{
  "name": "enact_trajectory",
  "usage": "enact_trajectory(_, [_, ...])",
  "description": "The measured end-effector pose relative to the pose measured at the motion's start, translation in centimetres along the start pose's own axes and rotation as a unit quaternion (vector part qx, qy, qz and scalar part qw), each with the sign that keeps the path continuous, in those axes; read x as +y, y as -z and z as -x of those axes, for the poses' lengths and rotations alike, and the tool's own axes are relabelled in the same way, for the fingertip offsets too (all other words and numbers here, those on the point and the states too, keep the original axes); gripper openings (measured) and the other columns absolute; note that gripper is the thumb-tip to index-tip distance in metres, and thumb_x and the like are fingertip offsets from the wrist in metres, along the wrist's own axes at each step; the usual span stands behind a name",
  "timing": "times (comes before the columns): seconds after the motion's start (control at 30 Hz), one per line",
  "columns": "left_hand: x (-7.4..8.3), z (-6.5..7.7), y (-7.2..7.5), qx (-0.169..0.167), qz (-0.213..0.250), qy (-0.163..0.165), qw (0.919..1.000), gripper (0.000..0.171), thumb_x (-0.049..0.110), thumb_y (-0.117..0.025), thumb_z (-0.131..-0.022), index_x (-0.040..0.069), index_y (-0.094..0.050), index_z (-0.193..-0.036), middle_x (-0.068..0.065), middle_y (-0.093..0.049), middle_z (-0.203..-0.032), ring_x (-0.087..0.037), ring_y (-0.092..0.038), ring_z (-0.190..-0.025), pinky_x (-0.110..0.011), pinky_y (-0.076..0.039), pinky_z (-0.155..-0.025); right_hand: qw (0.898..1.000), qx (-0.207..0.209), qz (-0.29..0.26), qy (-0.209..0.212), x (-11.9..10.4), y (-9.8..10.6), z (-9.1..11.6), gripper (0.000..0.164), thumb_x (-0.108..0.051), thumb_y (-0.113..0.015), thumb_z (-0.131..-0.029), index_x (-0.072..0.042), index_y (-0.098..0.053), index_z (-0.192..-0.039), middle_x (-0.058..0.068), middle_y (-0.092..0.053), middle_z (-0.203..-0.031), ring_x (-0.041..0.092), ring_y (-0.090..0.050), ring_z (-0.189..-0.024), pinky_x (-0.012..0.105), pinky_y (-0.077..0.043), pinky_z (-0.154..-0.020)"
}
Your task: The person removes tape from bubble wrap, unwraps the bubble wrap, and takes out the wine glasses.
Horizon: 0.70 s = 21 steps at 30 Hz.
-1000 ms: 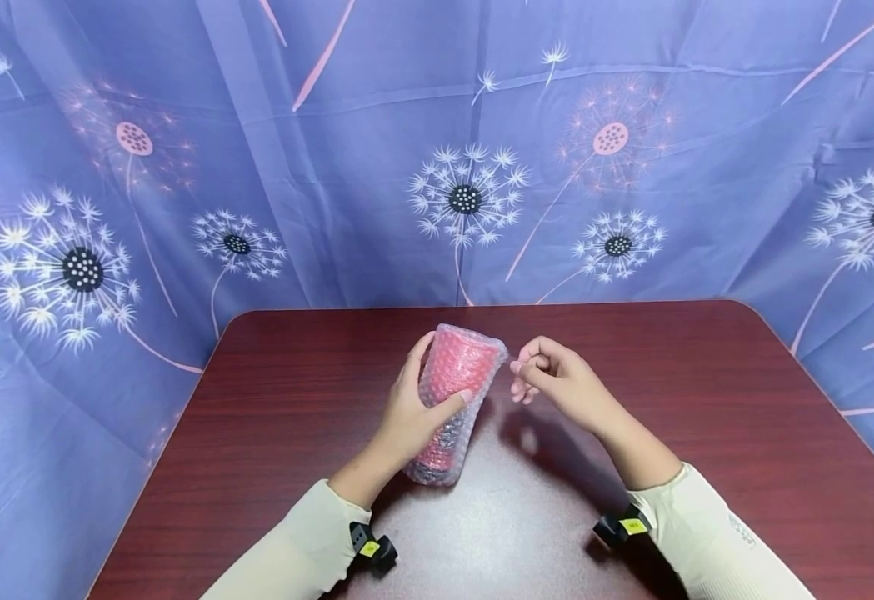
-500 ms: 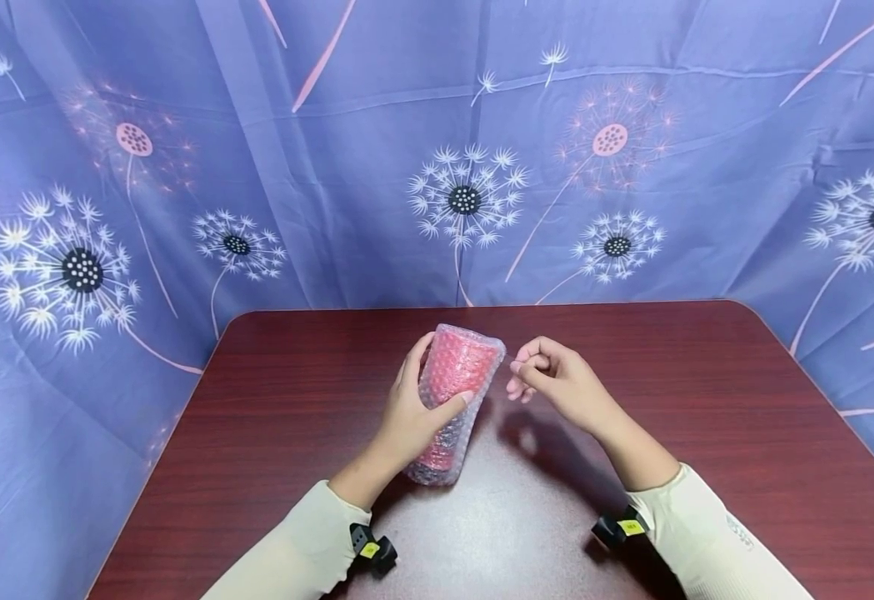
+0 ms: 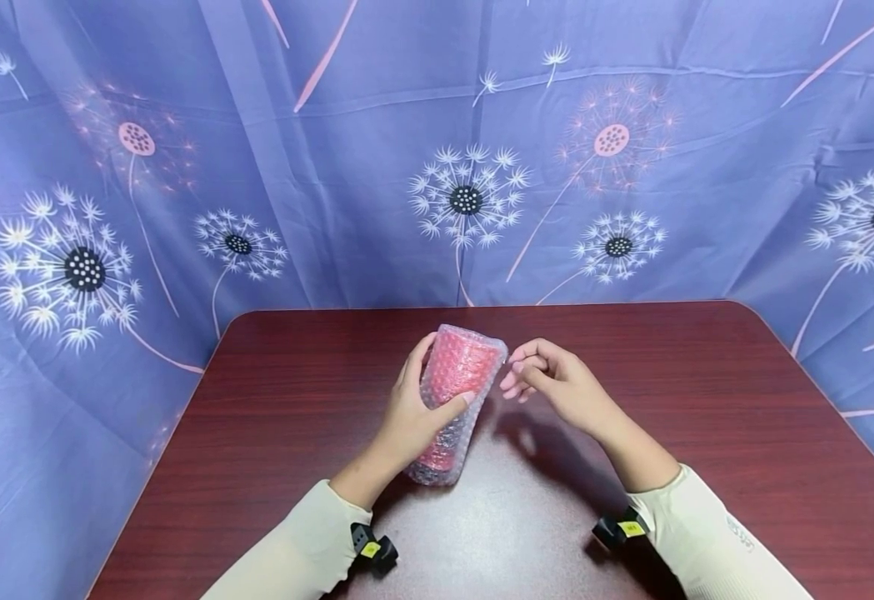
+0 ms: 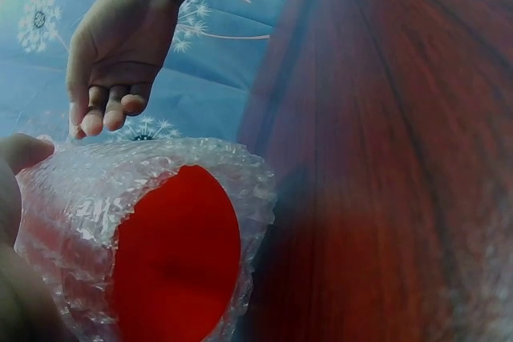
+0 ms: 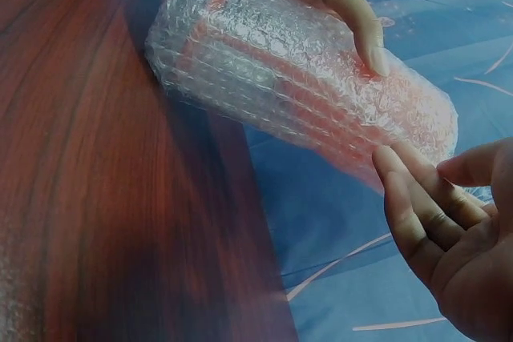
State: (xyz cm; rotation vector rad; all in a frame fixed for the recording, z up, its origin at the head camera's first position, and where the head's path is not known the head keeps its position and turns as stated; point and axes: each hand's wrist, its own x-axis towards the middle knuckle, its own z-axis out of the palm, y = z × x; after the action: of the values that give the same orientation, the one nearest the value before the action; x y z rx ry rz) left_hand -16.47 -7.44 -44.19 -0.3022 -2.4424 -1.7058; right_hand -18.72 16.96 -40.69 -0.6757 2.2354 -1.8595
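Observation:
A red cylindrical object in clear bubble wrap (image 3: 465, 367) is held tilted above the table, with a dark, silvery band lower down. Its round red end (image 4: 180, 254) faces the left wrist view. My left hand (image 3: 414, 417) grips it from the left, thumb across the front and fingers round the far side. Beside the wrap's upper right corner is my right hand (image 3: 560, 383), thumb and forefinger tips close together, other fingers loosely bent. Whether those tips pinch something thin and clear, I cannot tell. The right wrist view shows the wrap's side (image 5: 304, 78) near the right fingertips (image 5: 385, 158).
Below both hands lies a dark red wood-grain table (image 3: 279, 442) with rounded far corners. Behind it and at the sides hangs a blue dandelion-print cloth (image 3: 362, 183). Black wrist cameras sit at the left cuff (image 3: 372, 547) and the right cuff (image 3: 619, 528).
My right hand's lower fingers have shifted slightly left and straightened a little toward the wrap. The left hand and the wrapped cylinder stay almost still.

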Motion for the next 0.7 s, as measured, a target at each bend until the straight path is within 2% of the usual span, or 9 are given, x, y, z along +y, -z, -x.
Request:
enact_trajectory(0.17, [-0.1, -0.03, -0.05, 0.0, -0.003, 0.001, 1.0, 0.095, 0.036, -0.085, -0.079, 0.049, -0.027, -0.153, 0.006, -0.042, -0.155, -0.022, -0.052, -0.133, -0.048, -0.047, -0.106, 1.0, -0.002, 0.0, -0.016, 0.19, 0.0, -0.08, 0.022, -0.008, -0.05, -0.105, 0.008, -0.048, -0.12, 0.029, -0.071, -0.101, 0.023, -0.076, -0.083, 0.039, -0.063, -0.074])
enact_trajectory(0.33, [-0.05, -0.02, -0.07, -0.003, 0.0, 0.002, 1.0, 0.094, 0.038, -0.084, -0.079, 0.048, -0.027, -0.153, 0.005, -0.041, -0.156, -0.023, -0.052, -0.133, -0.049, -0.048, -0.106, 0.999, 0.007, 0.014, -0.04, 0.21, 0.06, -0.08, 0.022, -0.011, -0.052, -0.105, 0.01, -0.05, -0.113, 0.026, -0.074, -0.103, 0.03, -0.076, -0.082, 0.046, -0.063, -0.073])
enact_trajectory(0.43, [-0.08, 0.02, -0.06, -0.004, 0.001, 0.006, 1.0, 0.094, 0.038, -0.085, -0.079, 0.049, -0.027, -0.153, 0.005, -0.041, -0.156, -0.023, -0.052, -0.132, -0.05, -0.049, -0.105, 0.999, 0.017, 0.031, -0.039, 0.13, 0.1, -0.06, 0.022, -0.01, -0.054, -0.104, 0.01, -0.052, -0.111, 0.026, -0.072, -0.091, 0.027, -0.074, -0.074, 0.042, -0.063, -0.07])
enact_trajectory(0.57, [-0.13, 0.02, -0.04, -0.002, -0.002, 0.008, 1.0, 0.095, 0.039, -0.085, -0.079, 0.051, -0.027, -0.153, 0.006, -0.041, -0.155, -0.023, -0.052, -0.131, -0.049, -0.048, -0.105, 0.998, 0.028, 0.043, -0.036, 0.0, 0.16, -0.03, 0.019, -0.01, -0.057, -0.102, 0.008, -0.056, -0.107, 0.016, -0.066, -0.072, 0.021, -0.068, -0.061, 0.042, -0.062, -0.063])
enact_trajectory(0.7, [-0.1, 0.0, 0.01, 0.001, -0.006, 0.005, 1.0, 0.095, 0.039, -0.085, -0.078, 0.05, -0.027, -0.153, 0.005, -0.042, -0.155, -0.023, -0.052, -0.131, -0.048, -0.048, -0.105, 0.999, 0.014, 0.026, -0.031, -0.07, 0.2, 0.02, 0.016, -0.009, -0.055, -0.103, 0.007, -0.055, -0.107, 0.015, -0.068, -0.074, 0.023, -0.071, -0.063, 0.046, -0.062, -0.065])
